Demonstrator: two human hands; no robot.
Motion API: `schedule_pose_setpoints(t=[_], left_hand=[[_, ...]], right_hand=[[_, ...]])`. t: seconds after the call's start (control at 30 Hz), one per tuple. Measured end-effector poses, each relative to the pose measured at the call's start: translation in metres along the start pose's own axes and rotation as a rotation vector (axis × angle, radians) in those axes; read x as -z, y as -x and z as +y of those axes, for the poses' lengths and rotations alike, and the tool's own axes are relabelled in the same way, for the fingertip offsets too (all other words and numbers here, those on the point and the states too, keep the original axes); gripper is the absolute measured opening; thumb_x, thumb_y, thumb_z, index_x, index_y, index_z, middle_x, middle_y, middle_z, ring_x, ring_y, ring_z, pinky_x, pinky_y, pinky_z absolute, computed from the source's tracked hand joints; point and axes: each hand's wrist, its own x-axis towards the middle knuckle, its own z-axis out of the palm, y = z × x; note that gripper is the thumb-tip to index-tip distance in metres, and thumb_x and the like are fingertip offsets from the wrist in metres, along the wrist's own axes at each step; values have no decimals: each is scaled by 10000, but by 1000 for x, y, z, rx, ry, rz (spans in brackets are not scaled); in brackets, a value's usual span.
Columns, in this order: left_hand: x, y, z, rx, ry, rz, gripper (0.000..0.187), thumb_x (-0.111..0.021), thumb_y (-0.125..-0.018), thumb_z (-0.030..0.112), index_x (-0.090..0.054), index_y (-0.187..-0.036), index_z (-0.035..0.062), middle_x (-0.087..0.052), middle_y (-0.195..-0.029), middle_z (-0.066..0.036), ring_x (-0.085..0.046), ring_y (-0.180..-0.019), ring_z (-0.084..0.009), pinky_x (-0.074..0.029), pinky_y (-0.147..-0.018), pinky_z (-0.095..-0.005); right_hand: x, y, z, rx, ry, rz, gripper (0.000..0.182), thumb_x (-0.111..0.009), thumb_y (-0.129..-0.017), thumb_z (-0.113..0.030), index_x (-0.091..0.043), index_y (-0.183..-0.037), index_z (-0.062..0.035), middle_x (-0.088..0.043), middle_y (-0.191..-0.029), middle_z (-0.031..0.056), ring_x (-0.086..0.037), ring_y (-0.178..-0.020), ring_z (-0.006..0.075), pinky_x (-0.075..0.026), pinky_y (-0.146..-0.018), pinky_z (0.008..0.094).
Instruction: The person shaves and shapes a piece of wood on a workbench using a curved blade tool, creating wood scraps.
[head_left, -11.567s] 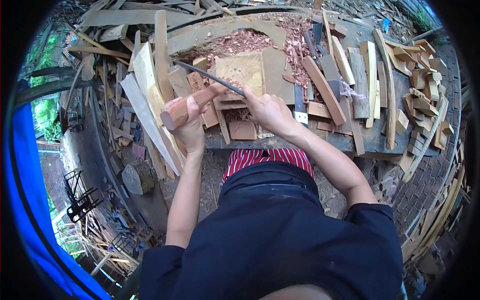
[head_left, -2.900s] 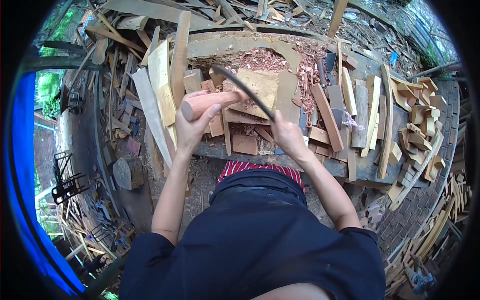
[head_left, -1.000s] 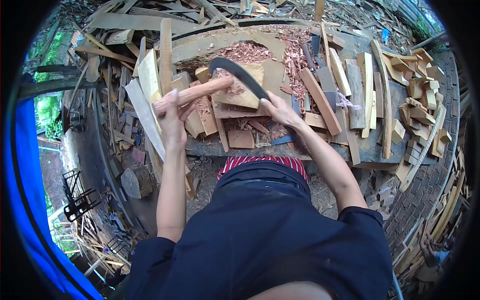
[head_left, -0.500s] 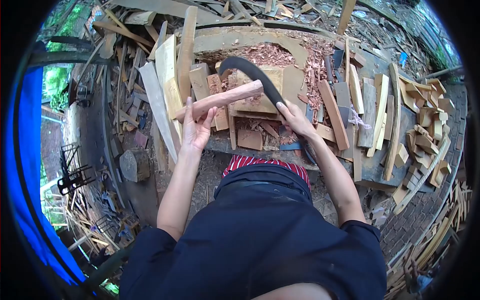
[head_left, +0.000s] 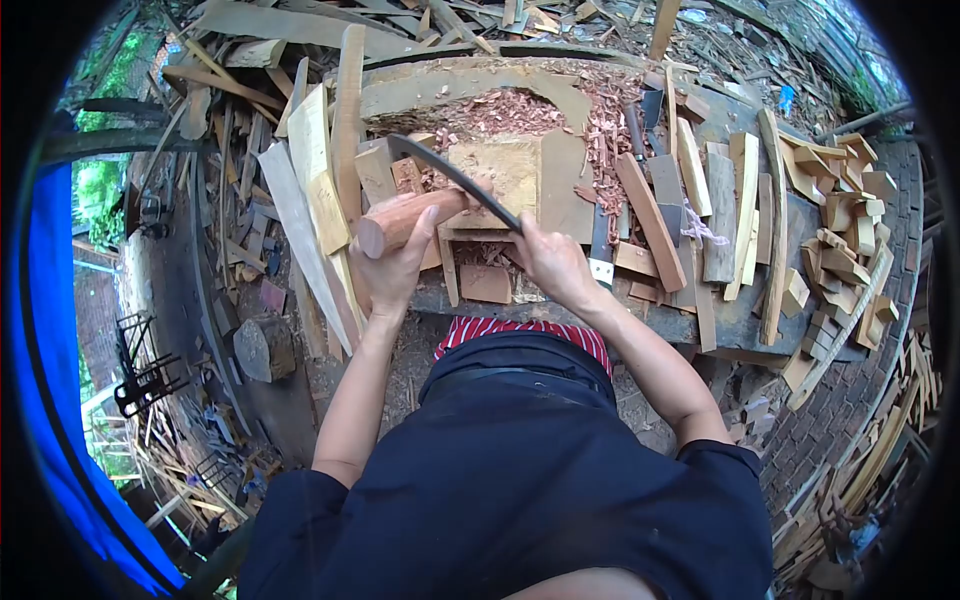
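My left hand (head_left: 402, 262) is wrapped round a short reddish wooden billet (head_left: 405, 225), whose round cut end faces me on the left. In my right hand (head_left: 556, 262) is a dark billhook (head_left: 450, 172) with a curved, hooked blade; the fingers cover its handle. The blade slants up to the left and overlaps the billet's far end in this view. Beneath them stands a pale wooden chopping block (head_left: 510, 165) with shavings on it. Close beside my right wrist lies another blade (head_left: 601, 235) with a white band and a green handle.
Reddish shavings (head_left: 607, 130) cover the bench behind and right of the block. Long boards (head_left: 322, 190) lean at the left. Planks (head_left: 720, 215) and a pile of cut wood blocks (head_left: 850, 240) lie on the right. A log stump (head_left: 265, 348) stands on the ground at left.
The billet has turned so its near end points toward me at left, and my left fingers have closed round it. The billhook has swung left and lower, across the billet's far end.
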Motion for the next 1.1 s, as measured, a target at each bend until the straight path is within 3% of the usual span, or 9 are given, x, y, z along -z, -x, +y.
schedule_pose_setpoints(t=[0.1,0.23,0.27,0.4,0.63,0.77,0.9,0.97,1.1], left_hand=[[0,5,0,43,-28,1,262,-795,-764,162,-692,-898,-39,-701,-857,-100,-680,-787,-171,-530,-723,-282],[-3,16,-2,9,-108,19,254,-729,-827,97,-630,-1002,-58,-664,-906,-115,-665,-773,-162,-562,-650,-270],[-3,16,2,-176,-203,0,256,-745,-811,125,-648,-975,-47,-671,-930,-119,-663,-836,-187,-539,-737,-301],[0,31,6,-169,-222,-16,264,-762,-767,126,-671,-956,-35,-675,-949,-150,-666,-856,-256,-508,-796,-329],[-1,21,21,-129,-210,-93,286,-792,-766,118,-672,-971,-42,-688,-941,-106,-658,-860,-172,-511,-775,-283],[2,20,10,-132,-106,-22,292,-824,-722,147,-691,-907,-36,-693,-912,-126,-678,-814,-213,-525,-735,-299],[7,11,2,-248,-156,-116,284,-823,-721,136,-695,-905,-39,-695,-902,-125,-677,-809,-205,-523,-737,-294],[3,11,10,-184,-162,-111,276,-822,-722,133,-694,-899,-37,-696,-885,-114,-677,-806,-198,-520,-734,-288],[3,4,13,-91,-153,-171,256,-817,-728,128,-698,-893,-26,-699,-883,-99,-674,-824,-183,-515,-739,-285]], right_hand=[[18,-2,-24,182,-131,169,291,-540,-920,-116,-431,-1157,14,-570,-602,245,-583,-563,443,-433,-495,540],[53,-3,-60,159,-142,255,213,-550,-913,-101,-445,-1065,4,-584,-627,224,-589,-564,423,-426,-468,511],[46,-3,-56,80,-84,183,242,-553,-914,-137,-452,-1096,-13,-594,-630,212,-597,-572,417,-435,-475,513],[10,-4,-9,112,83,8,290,-543,-916,-200,-460,-1162,-70,-607,-626,197,-611,-589,410,-453,-501,527],[61,-2,-66,210,-85,256,194,-513,-904,-161,-438,-1054,-62,-615,-635,182,-622,-580,383,-469,-472,487],[3,-7,8,-8,197,-68,224,-458,-923,-181,-458,-1115,-67,-622,-642,188,-637,-601,391,-496,-521,516],[29,0,8,-11,206,26,241,-460,-930,-196,-458,-1145,-85,-624,-651,209,-635,-605,403,-494,-527,532],[51,1,-23,60,-16,237,235,-511,-944,-194,-460,-1139,-73,-593,-621,230,-610,-581,412,-438,-495,523],[34,3,-33,89,-54,247,238,-529,-935,-206,-457,-1105,-55,-586,-600,220,-598,-557,422,-428,-480,535]])
